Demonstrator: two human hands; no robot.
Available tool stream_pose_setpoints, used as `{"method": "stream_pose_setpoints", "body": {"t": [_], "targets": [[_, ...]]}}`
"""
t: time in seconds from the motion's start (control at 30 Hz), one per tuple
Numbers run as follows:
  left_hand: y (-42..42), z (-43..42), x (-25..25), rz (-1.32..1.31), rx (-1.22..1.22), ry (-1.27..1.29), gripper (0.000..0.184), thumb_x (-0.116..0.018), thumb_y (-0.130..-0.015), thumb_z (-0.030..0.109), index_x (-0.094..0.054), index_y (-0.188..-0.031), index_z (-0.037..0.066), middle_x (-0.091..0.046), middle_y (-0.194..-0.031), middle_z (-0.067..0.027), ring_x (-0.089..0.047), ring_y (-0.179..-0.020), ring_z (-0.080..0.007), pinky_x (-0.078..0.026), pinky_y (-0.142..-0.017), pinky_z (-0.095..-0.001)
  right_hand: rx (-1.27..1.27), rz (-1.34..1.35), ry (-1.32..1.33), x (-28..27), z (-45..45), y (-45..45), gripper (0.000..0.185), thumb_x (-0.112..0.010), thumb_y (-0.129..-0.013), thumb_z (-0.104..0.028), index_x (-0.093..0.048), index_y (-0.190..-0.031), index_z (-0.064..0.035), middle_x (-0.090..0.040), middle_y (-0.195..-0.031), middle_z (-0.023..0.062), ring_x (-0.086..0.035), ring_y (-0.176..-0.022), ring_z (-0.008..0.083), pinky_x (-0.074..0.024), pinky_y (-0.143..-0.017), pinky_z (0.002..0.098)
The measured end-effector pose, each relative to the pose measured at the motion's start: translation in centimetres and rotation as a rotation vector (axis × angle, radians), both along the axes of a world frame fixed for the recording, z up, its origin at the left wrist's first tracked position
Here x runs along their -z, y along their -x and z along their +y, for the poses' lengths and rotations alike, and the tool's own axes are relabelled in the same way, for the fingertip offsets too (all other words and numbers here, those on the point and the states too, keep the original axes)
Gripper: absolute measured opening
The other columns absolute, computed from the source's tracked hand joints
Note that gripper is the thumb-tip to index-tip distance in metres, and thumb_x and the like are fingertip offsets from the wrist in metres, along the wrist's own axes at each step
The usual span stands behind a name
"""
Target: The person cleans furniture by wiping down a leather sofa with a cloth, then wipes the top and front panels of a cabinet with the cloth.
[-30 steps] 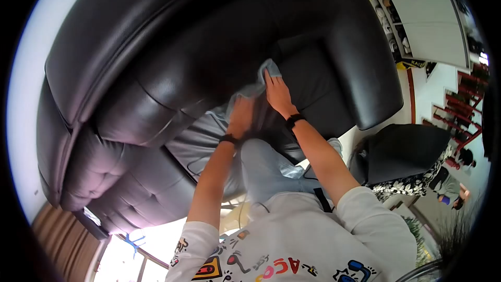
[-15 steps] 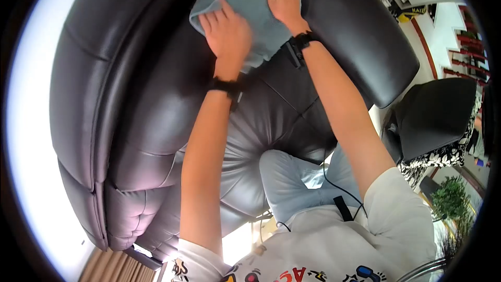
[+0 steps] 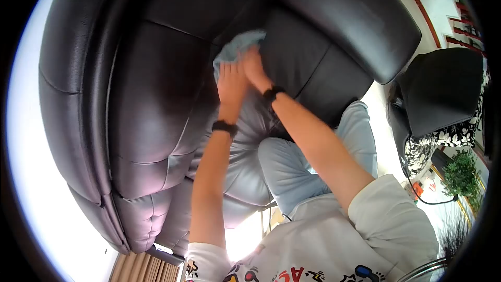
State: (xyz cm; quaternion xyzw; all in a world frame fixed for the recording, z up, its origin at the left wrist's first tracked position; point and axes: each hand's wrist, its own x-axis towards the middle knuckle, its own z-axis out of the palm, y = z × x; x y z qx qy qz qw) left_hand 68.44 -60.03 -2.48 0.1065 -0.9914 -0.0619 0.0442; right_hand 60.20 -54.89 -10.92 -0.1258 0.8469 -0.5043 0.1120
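A grey-blue cloth (image 3: 235, 47) lies bunched on the dark leather sofa (image 3: 156, 83), where the seat meets the backrest. My left hand (image 3: 232, 82) presses on the cloth's lower edge, its fingers pointing up. Close beside it on the right, my right hand (image 3: 254, 68) is on the cloth too, slightly blurred, its fingertips against the fabric. The two hands nearly touch. Each wrist wears a black band.
The sofa's armrest (image 3: 360, 21) rises at the upper right. A black chair (image 3: 443, 91) with a black-and-white floral cloth (image 3: 454, 137) stands at the right, near a green plant (image 3: 462, 173). My knees are at the sofa's edge.
Half a second ago the cloth was spread out flat under both hands, higher in view. Now it is bunched smaller, and both hands have come back nearer my body and closer together.
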Motion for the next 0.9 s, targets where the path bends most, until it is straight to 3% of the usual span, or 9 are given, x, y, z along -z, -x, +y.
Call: {"method": "stream_pose_setpoints", "body": {"t": [0.03, 0.1, 0.23, 0.27, 0.37, 0.43, 0.6, 0.7, 0.9], "targets": [[-2.0, 0.6, 0.2, -0.054, -0.033, -0.013, 0.067, -0.057, -0.086, 0.016, -0.040, -0.148, -0.006, -0.058, -0.131, -0.0242, -0.053, -0.123, -0.0394, -0.037, -0.112, -0.0481, -0.077, -0.285, 0.058, -1.0, 0.8, -2.0, 0.040, -0.050, -0.098, -0.020, -0.046, -0.125, 0.0095, -0.059, -0.117, 0.0347, -0.057, -0.107, 0.0521, -0.0486, -0.087, 0.0538], [-6.3, 1.5, 0.2, -0.156, -0.046, 0.005, 0.066, -0.058, -0.084, 0.016, -0.043, -0.145, -0.007, -0.061, -0.120, -0.0224, -0.056, -0.115, -0.0387, -0.037, -0.111, -0.0491, -0.125, -0.227, 0.071, -1.3, 2.0, -5.8, 0.026, -0.053, -0.094, -0.016, -0.055, -0.109, 0.0061, -0.065, -0.104, 0.0318, -0.061, -0.101, 0.0494, -0.0501, -0.087, 0.0532], [-15.3, 5.5, -1.6, -0.198, -0.168, 0.139, 0.037, -0.059, -0.082, 0.019, -0.062, -0.111, -0.004, -0.063, -0.104, -0.0174, -0.059, -0.102, -0.0366, -0.042, -0.104, -0.0490, -0.887, -0.275, -0.160, -6.8, 6.6, -10.9, 0.017, -0.061, -0.084, -0.007, -0.064, -0.096, 0.0042, -0.068, -0.095, 0.0262, -0.066, -0.095, 0.0435, -0.0525, -0.084, 0.0519], [-16.9, 7.1, -3.4, -0.403, -0.321, 0.025, 0.026, -0.057, -0.083, 0.018, -0.062, -0.099, -0.001, -0.065, -0.108, -0.0178, -0.060, -0.106, -0.0364, -0.044, -0.102, -0.0478, -0.957, -0.225, -0.072, -9.0, 7.9, -11.7, 0.017, -0.062, -0.083, -0.006, -0.064, -0.097, 0.0025, -0.069, -0.094, 0.0248, -0.066, -0.094, 0.0429, -0.0531, -0.082, 0.0513], [-19.0, 10.2, -11.9, -1.020, -0.597, -0.211, 0.029, -0.053, -0.091, 0.024, -0.068, -0.103, 0.003, -0.069, -0.111, -0.0202, -0.069, -0.102, -0.0385, -0.054, -0.090, -0.0499, -1.068, -0.011, 0.070, -12.1, 10.8, -14.6, 0.016, -0.062, -0.082, -0.002, -0.067, -0.098, -0.0021, -0.069, -0.092, 0.0217, -0.068, -0.092, 0.0402, -0.0546, -0.079, 0.0488], [-23.1, 12.3, -13.4, -0.985, -0.639, -0.221, 0.033, -0.055, -0.090, 0.027, -0.069, -0.110, 0.005, -0.067, -0.119, -0.0207, -0.066, -0.107, -0.0424, -0.052, -0.093, -0.0516, -1.241, -0.051, -0.026, -17.2, 12.9, -12.5, 0.039, -0.055, -0.088, -0.003, -0.065, -0.125, -0.0088, -0.070, -0.109, 0.0185, -0.066, -0.105, 0.0371, -0.0532, -0.086, 0.0484], [-19.8, 18.4, -25.6, -0.526, -0.778, -0.258, 0.028, -0.057, -0.091, 0.017, -0.067, -0.114, 0.004, -0.069, -0.104, -0.0253, -0.067, -0.100, -0.0433, -0.053, -0.084, -0.0487, -1.140, 0.044, 0.089, -27.9, 17.4, -1.9, 0.011, -0.059, -0.086, -0.005, -0.066, -0.093, -0.0032, -0.070, -0.087, 0.0208, -0.069, -0.084, 0.0392, -0.0549, -0.072, 0.0490], [-17.6, 21.6, -29.5, 0.082, -0.712, -0.080, 0.027, -0.060, -0.090, 0.008, -0.066, -0.115, -0.003, -0.071, -0.095, -0.0230, -0.069, -0.089, -0.0420, -0.054, -0.076, -0.0444, -0.977, 0.419, 0.175, -32.2, 21.3, 5.2, 0.009, -0.056, -0.089, -0.009, -0.063, -0.093, -0.0055, -0.069, -0.083, 0.0178, -0.069, -0.082, 0.0380, -0.0536, -0.070, 0.0500], [-7.8, 34.2, -40.7, 0.424, -0.817, -0.066, 0.027, -0.056, -0.090, -0.009, -0.064, -0.116, -0.005, -0.073, -0.092, -0.0171, -0.073, -0.085, -0.0281, -0.057, -0.076, -0.0367, -0.640, 0.519, 0.424, -44.4, 36.0, 17.3, 0.020, -0.065, -0.088, -0.008, -0.065, -0.108, -0.0056, -0.069, -0.088, 0.0126, -0.067, -0.087, 0.0350, -0.0545, -0.073, 0.0444]]}}
